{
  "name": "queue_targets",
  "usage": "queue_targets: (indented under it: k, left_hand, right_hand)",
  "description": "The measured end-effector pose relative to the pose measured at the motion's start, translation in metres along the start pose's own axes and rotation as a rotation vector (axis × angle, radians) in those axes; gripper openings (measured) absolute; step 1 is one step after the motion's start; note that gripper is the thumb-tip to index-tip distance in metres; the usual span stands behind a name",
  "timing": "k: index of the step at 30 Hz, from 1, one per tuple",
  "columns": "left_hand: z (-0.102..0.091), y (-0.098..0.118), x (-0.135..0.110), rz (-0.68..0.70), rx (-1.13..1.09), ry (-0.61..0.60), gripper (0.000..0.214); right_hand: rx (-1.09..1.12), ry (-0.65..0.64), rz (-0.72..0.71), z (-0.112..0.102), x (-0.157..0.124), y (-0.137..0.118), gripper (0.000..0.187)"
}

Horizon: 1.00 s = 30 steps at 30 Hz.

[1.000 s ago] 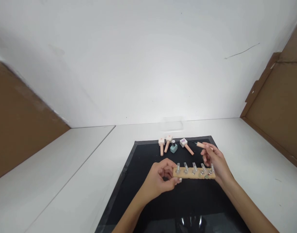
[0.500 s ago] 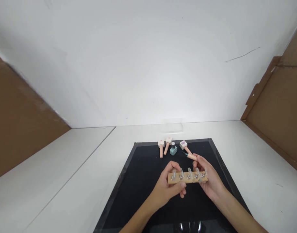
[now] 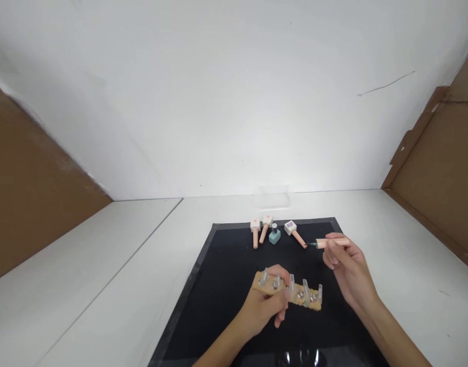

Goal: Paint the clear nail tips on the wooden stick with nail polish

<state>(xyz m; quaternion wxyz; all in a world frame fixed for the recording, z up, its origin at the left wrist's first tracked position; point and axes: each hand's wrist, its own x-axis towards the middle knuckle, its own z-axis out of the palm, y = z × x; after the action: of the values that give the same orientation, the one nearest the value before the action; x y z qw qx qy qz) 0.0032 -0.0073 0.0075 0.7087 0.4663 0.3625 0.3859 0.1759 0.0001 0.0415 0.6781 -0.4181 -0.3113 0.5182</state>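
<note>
My left hand (image 3: 262,308) is closed around a tan nail display stand (image 3: 308,302), a wooden-looking strip with several clear false nails (image 3: 305,288) standing up from silvery round mounts. The strip tilts down toward the right. In my right hand (image 3: 350,267) is a nail polish brush (image 3: 333,243) with a pale pink cap handle, pinched between fingers and thumb. Its dark bristle tip points left, away from the false nails. Beyond the hands stands an uncapped-looking teal polish bottle (image 3: 274,236). A white bottle with a pink cap (image 3: 291,228) lies near the brush tip.
Two more white bottles with pink caps, one left (image 3: 255,226) and one beside it (image 3: 267,220), lie at the back of the black mat (image 3: 218,285). A clear tray (image 3: 272,201) sits behind the mat. Brown cardboard panels (image 3: 432,168) stand at both sides.
My right hand has moved right, away from the strip, and the brush now lies nearly level. The strip has turned so that its right end is lower, held by my left hand alone.
</note>
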Motion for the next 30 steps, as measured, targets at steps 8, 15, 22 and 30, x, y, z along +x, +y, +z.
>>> queue_targets:
  k: [8,15,22,30]
  left_hand:
    - [0.003,0.010,-0.005,0.003,0.253,-0.075,0.010]
    - [0.004,0.008,-0.004,0.033,0.272,-0.115,0.007]
    - [0.003,0.010,-0.004,0.011,0.276,-0.106,0.009]
    - [0.002,0.012,-0.005,0.048,0.323,-0.115,0.008]
  right_hand:
    - [-0.365,-0.410,-0.447,-0.003,-0.020,-0.006,0.032]
    - [-0.510,-0.497,-0.502,0.003,-0.022,-0.004,0.032]
    - [-0.608,-0.513,-0.644,0.005,-0.020,-0.005,0.035]
    - [-0.614,-0.414,-0.686,0.003,-0.019,-0.007,0.029]
